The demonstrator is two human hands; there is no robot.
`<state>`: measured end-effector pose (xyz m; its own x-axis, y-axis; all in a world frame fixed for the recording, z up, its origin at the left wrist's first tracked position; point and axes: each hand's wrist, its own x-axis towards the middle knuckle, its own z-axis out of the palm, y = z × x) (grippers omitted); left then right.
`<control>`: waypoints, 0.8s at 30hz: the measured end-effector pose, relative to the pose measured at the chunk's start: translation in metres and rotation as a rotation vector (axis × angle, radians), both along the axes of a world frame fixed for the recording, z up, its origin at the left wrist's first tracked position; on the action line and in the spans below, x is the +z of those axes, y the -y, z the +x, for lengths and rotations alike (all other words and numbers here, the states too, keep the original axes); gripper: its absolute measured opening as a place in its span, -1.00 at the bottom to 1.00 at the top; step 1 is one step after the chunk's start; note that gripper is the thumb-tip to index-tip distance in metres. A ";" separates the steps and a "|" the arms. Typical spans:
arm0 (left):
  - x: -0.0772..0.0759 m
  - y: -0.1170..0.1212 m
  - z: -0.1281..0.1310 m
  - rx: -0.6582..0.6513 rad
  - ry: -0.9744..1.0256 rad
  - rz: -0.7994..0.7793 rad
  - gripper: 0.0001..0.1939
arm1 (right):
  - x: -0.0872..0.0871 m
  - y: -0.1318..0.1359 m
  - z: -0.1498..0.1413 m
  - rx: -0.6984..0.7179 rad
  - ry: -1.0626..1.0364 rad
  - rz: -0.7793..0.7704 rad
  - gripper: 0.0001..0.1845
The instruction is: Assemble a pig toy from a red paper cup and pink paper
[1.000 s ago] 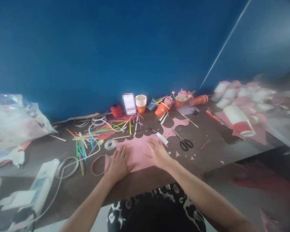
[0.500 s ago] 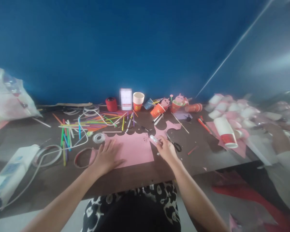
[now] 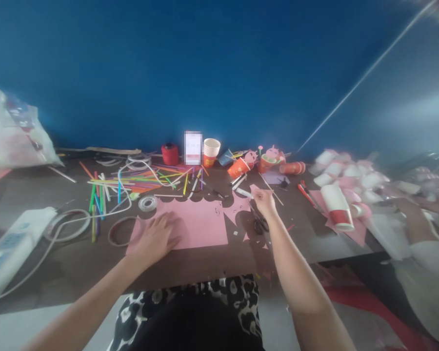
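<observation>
My left hand [image 3: 160,235] lies flat with spread fingers on a pink paper sheet [image 3: 201,222] whose far edge is cut in scallops. Past the sheet's right edge, my right hand [image 3: 265,201] is closed around the end of a small white tube [image 3: 243,193], over a cut pink paper scrap [image 3: 234,210]. Black-handled scissors [image 3: 260,224] rest just below that hand, partly covered by it. Small curved pen marks show on the sheet near its upper right corner.
Colourful sticks [image 3: 146,183], a tape roll [image 3: 147,203] and a brown ring [image 3: 121,231] lie left. Stacked paper cups [image 3: 211,151] stand at the back beside a blurred-out screen [image 3: 193,147]. Rightward are a red cutter [image 3: 306,191], cups [image 3: 337,207] and another person's arm [image 3: 417,222].
My right hand has moved forward and to the right with the white tube, away from the sheet's marked corner. My left hand stays flat on the sheet; the view has shifted slightly.
</observation>
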<state>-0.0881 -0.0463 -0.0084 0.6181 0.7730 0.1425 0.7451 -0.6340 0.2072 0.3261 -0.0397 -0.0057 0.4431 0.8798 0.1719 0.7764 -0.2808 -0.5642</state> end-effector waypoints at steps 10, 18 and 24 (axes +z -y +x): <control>0.001 0.003 0.004 -0.087 0.061 -0.033 -0.51 | -0.004 0.070 -0.038 0.171 0.233 -0.005 -0.69; 0.016 0.013 0.036 -0.197 0.076 -0.147 -0.53 | 0.004 0.048 -0.031 0.303 0.469 -0.092 -0.70; 0.024 0.019 0.053 -0.197 0.219 -0.418 -0.52 | -0.002 0.050 -0.024 0.292 0.392 0.004 -0.71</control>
